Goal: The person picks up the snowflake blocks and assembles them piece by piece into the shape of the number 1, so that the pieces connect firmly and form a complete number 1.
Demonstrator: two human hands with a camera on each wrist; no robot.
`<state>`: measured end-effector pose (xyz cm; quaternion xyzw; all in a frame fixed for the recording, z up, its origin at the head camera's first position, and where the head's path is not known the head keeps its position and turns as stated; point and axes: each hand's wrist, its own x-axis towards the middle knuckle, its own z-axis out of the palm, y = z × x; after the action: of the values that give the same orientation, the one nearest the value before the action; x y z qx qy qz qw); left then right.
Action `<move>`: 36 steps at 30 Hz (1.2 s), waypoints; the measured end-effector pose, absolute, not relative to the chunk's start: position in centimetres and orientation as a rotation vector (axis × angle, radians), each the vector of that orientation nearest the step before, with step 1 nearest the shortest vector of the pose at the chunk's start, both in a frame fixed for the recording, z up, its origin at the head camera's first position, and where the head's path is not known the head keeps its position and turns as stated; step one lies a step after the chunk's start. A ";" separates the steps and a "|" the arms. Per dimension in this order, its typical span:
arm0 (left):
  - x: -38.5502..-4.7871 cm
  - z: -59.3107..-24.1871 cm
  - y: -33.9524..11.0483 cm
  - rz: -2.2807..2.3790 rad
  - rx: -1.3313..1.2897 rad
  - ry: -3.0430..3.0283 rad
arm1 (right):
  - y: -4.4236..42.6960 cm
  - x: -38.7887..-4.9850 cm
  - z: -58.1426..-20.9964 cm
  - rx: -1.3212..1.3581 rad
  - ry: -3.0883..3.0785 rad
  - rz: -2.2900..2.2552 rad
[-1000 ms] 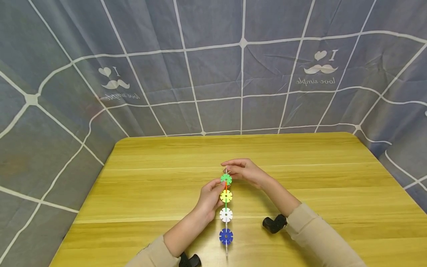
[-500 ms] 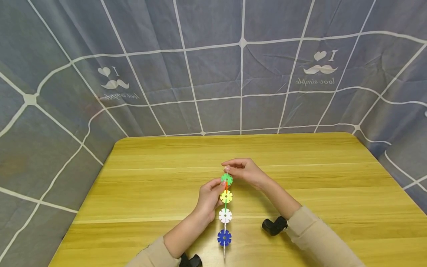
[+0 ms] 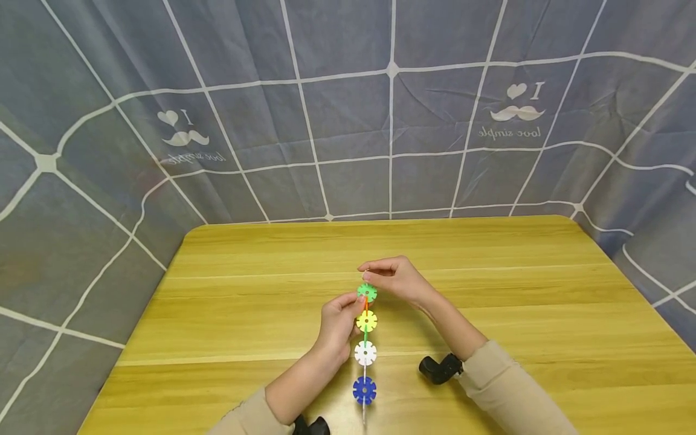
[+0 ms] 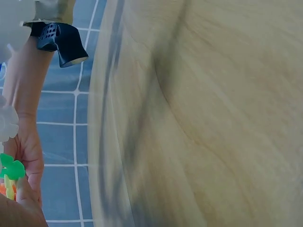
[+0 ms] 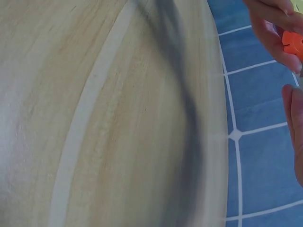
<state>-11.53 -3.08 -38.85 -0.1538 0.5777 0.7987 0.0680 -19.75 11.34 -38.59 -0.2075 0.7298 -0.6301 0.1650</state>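
A chain of notched plastic discs, interlocked face-on and edge-on by turns, hangs or stands in front of me in the head view. It shows a green disc [image 3: 367,293], an orange disc [image 3: 367,306], a yellow disc [image 3: 367,321], a white disc [image 3: 365,353] and a blue disc [image 3: 364,390]. My left hand [image 3: 336,323] pinches the chain at the orange disc, just below the green one. At the top end, my right hand [image 3: 401,281] pinches a thin, pale, edge-on disc between thumb and fingers; the fingers partly hide it. The right wrist view shows the orange disc [image 5: 294,43] beside my fingers.
A wooden table [image 3: 244,266] lies under the hands, with a grey-blue grid-patterned curtain [image 3: 348,121] behind and at the sides. Black wrist cameras sit at the right wrist [image 3: 440,368] and the left wrist [image 3: 311,426].
The lower end of the chain has swung slightly left and toward me. Both hands keep their hold with only slight movement; the view has shifted a little.
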 end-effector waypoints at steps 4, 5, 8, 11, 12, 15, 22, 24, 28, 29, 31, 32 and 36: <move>-11.6 -38.9 -3.1 2.413 -0.459 1.721 | 11.4 -19.8 -38.8 -0.621 2.061 -1.796; -11.5 -38.9 -3.2 2.409 -0.458 1.722 | 11.5 -19.8 -38.8 -0.628 2.058 -1.792; -11.6 -38.8 -3.2 2.391 -0.450 1.735 | 11.6 -19.9 -38.8 -0.636 2.054 -1.783; -11.6 -39.0 -3.3 2.385 -0.438 1.736 | 11.5 -19.8 -39.1 -0.617 2.042 -1.794; -11.6 -39.1 -3.4 2.381 -0.433 1.735 | 11.5 -19.8 -39.2 -0.611 2.035 -1.799; -11.6 -39.4 -3.5 2.354 -0.409 1.748 | 11.4 -19.7 -39.6 -0.588 2.017 -1.811; -11.7 -39.8 -3.8 2.255 -0.330 1.799 | 11.5 -19.6 -40.1 -0.545 1.979 -1.838; -11.7 -39.8 -3.8 2.248 -0.312 1.793 | 11.5 -19.5 -40.2 -0.525 1.963 -1.845; -11.7 -39.9 -3.9 2.252 -0.290 1.778 | 11.8 -19.5 -40.3 -0.501 1.928 -1.863; -11.7 -39.9 -3.9 2.259 -0.285 1.770 | 11.8 -19.5 -40.3 -0.498 1.914 -1.870; -11.8 -39.9 -3.9 2.268 -0.280 1.762 | 12.0 -19.6 -40.4 -0.486 1.877 -1.886; -11.8 -39.9 -3.9 2.274 -0.275 1.758 | 12.0 -19.6 -40.4 -0.478 1.861 -1.893; -12.0 -40.1 -4.0 2.281 -0.263 1.757 | 12.3 -19.8 -40.3 -0.462 1.828 -1.902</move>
<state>-12.01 -3.97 -40.08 -0.0902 0.6028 0.7829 0.1249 -19.76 12.29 -40.27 -0.1678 0.6642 -0.6913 0.2297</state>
